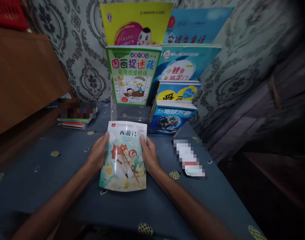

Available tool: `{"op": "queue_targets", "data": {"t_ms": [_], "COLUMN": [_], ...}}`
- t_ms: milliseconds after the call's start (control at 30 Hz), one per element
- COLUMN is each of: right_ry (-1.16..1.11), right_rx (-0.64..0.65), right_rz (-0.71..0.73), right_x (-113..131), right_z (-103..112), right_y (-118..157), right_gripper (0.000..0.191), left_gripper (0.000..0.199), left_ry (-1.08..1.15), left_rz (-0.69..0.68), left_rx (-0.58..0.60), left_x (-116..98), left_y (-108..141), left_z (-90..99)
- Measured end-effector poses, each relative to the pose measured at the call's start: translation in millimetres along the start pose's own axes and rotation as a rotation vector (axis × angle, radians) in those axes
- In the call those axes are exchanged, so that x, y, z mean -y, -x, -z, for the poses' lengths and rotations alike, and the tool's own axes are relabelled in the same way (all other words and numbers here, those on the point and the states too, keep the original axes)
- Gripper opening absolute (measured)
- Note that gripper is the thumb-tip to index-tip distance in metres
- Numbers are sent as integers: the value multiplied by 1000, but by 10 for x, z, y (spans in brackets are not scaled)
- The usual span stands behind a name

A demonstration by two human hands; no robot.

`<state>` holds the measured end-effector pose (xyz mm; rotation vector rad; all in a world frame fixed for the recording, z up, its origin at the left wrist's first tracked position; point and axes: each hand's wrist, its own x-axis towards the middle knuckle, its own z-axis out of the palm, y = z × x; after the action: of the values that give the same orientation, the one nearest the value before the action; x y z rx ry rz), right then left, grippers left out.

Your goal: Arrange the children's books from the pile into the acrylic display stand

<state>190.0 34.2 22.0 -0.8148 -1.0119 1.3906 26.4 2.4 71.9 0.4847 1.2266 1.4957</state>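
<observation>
In front of the clear rack (130,114), the white-and-teal book (127,160) is held cover up, left fingers (102,145) gripping one side edge, right fingers (148,146) the other; right of the rack stand stacked books (171,120), left of it a low pile (76,120)
</observation>
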Motion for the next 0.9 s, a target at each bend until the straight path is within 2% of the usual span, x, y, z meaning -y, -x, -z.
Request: {"op": "queue_targets", "data": {"t_ms": [67,167,300,400,567,633,767,900], "right_ry": [87,243,444,510,663,752,929,1019], "right_rx": [-12,-12,0,22,27,75,243,369], "right_rz": [157,375,551,601,536,505,469,405], "right_x": [132,286,316,263,278,367,678,983], "right_z": [-14,-8,80,163,242,279,384,447], "right_y": [7,31,49,69,186,246,322,288], "right_gripper": [39,32,25,26,30,31,31,28], "left_gripper": [35,51,52,51,33,28,35,35], "left_ry": [-7,-44,-141,-222,-277,-328,-545,-823], "left_rz": [-121,-318,-506,-531,-449,-452,-522,-484], "left_rx": [56,75,-27,-52,-63,10,267,459], "left_x": [-19,-66,-50,34,101,66,-95,-274], "left_y": [-32,-63,-72,-91,-111,-87,-1,49], "left_z": [-39,-79,-72,-19,128,215,407,525]}}
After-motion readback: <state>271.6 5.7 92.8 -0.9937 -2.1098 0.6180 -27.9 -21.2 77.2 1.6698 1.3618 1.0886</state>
